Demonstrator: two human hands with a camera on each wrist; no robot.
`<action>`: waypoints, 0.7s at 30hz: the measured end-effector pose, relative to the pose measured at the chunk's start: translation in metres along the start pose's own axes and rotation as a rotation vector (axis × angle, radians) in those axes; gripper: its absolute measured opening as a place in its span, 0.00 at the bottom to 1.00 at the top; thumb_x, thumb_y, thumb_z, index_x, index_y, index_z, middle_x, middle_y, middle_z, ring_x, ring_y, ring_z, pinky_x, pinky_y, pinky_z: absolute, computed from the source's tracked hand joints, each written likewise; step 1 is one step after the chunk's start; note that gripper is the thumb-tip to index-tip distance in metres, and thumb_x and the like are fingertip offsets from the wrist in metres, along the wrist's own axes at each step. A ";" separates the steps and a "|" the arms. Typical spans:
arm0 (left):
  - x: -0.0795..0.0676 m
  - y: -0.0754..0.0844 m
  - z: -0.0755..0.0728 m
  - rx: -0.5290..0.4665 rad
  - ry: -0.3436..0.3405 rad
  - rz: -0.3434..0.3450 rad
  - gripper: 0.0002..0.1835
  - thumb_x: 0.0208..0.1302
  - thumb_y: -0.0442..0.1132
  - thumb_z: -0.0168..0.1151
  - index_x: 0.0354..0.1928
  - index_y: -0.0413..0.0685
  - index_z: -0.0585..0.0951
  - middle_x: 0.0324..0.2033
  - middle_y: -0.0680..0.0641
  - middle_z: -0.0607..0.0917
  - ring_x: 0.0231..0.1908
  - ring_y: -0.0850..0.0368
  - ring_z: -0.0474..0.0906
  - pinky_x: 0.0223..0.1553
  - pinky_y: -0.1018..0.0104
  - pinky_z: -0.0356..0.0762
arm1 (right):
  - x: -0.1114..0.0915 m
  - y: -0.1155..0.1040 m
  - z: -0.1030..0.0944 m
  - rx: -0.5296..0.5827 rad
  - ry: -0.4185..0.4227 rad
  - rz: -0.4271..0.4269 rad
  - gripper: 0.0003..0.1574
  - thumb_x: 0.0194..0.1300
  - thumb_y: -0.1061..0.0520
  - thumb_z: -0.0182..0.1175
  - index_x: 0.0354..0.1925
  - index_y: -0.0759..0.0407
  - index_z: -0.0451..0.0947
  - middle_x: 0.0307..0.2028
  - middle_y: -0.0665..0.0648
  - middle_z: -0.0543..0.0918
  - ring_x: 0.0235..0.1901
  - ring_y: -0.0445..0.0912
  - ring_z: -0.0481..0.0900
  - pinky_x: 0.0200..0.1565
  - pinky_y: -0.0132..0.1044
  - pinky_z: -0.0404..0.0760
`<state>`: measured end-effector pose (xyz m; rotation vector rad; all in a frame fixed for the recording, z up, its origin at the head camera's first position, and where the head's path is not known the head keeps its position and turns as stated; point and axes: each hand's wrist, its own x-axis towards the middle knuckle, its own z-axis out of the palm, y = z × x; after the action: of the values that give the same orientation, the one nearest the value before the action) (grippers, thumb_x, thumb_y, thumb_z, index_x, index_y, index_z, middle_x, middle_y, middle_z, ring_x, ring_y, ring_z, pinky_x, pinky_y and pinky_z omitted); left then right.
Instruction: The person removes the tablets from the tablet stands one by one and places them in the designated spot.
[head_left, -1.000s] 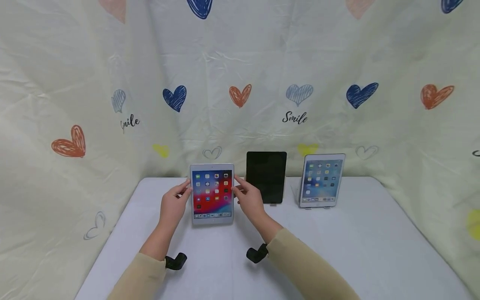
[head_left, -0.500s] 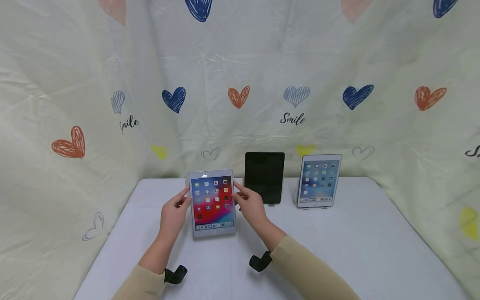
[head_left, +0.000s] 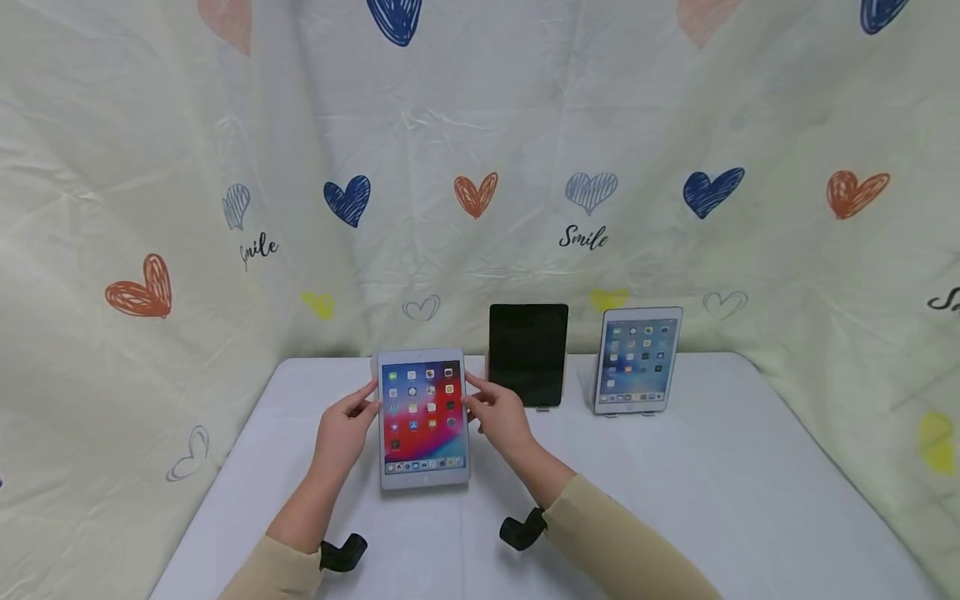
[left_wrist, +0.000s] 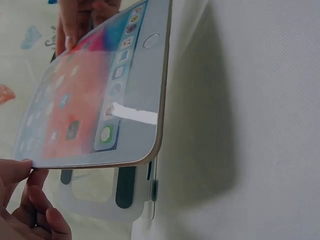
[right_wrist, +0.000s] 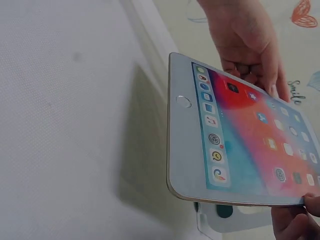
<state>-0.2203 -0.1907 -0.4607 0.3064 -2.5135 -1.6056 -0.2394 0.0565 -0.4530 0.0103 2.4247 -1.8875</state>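
A white-framed tablet (head_left: 423, 421) with a red and blue lit screen is held upright, leaning back, above the white table. My left hand (head_left: 341, 432) pinches its left edge between thumb and fingers. On the opposite edge my right hand (head_left: 506, 418) pinches it the same way. The left wrist view shows the tablet's lower edge apart from the tabletop, its shadow beside it. Behind it stands a pale stand (left_wrist: 125, 190) with dark pads, mostly hidden in the head view. The right wrist view catches part of that stand (right_wrist: 224, 210) under the tablet's edge.
A tablet with a black screen (head_left: 528, 354) leans on a stand right of my right hand. Farther right, another white tablet (head_left: 637, 360) with a lit blue screen stands propped up. A heart-patterned cloth (head_left: 525, 125) hangs behind the white table (head_left: 675, 500).
The held tablet has come nearer and lower in the head view, away from the back of the table. It tilted slightly midway and is nearly level now. Both hands kept their grip.
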 end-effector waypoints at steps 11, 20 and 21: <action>-0.004 -0.007 -0.013 0.048 -0.108 -0.086 0.25 0.71 0.46 0.60 0.69 0.59 0.73 0.49 0.42 0.81 0.49 0.48 0.72 0.48 0.55 0.80 | -0.007 0.009 0.008 0.006 -0.056 0.042 0.30 0.68 0.55 0.64 0.67 0.48 0.74 0.35 0.55 0.85 0.31 0.48 0.85 0.32 0.38 0.82; -0.007 -0.018 -0.016 0.089 -0.134 -0.117 0.26 0.72 0.45 0.59 0.70 0.55 0.73 0.48 0.41 0.80 0.50 0.47 0.72 0.48 0.54 0.80 | -0.010 0.020 0.017 0.025 -0.082 0.083 0.31 0.66 0.54 0.66 0.66 0.52 0.75 0.33 0.54 0.84 0.29 0.47 0.85 0.30 0.36 0.82; -0.008 -0.019 -0.016 0.089 -0.135 -0.124 0.26 0.71 0.45 0.59 0.70 0.55 0.73 0.48 0.41 0.80 0.50 0.47 0.72 0.48 0.55 0.80 | -0.011 0.021 0.018 0.023 -0.085 0.088 0.31 0.66 0.54 0.66 0.67 0.52 0.74 0.33 0.54 0.84 0.28 0.47 0.85 0.30 0.36 0.82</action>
<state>-0.2072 -0.2108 -0.4716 0.3833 -2.7228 -1.6112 -0.2267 0.0448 -0.4775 0.0367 2.3085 -1.8394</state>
